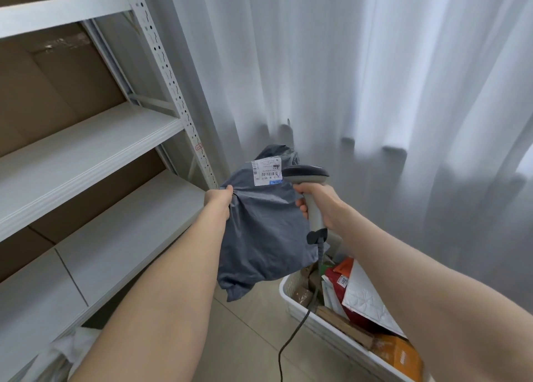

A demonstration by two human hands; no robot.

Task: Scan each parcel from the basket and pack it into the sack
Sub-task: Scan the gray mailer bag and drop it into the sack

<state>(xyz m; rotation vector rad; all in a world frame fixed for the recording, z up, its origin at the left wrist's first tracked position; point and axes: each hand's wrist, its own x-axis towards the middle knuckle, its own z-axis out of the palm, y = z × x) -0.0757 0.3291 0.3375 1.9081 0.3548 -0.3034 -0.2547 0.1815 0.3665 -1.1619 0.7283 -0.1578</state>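
Behind the basket, filling the view from floor upward, a white pleated curtain. To the basket's left, a pale metal shelving rack, with cardboard brown behind its boards. Low at the right, on the tiled floor, the white basket itself, packed with parcels: a white padded mailer leaning over a red one, an orange box at the near end, brown cardboard along the left wall.

Above the basket's far-left corner, held up in the air, a grey poly-bag parcel, crumpled, hanging outside the basket and clear of it. Far to the basket's left, at the foot of the rack, a crumpled white plastic shape, possibly the sack, too cropped to say.

Over the basket's far end, a grey handheld scanner, its head level with the parcel's top right corner, its dark cable dropping past the basket's left rim toward the floor.

Left hand pinching the parcel's upper left edge, thumb on top. Right hand wrapped round the scanner's handle, fingers curled. On the parcel's upper face, just beside the scanner head, a white shipping label with barcodes.
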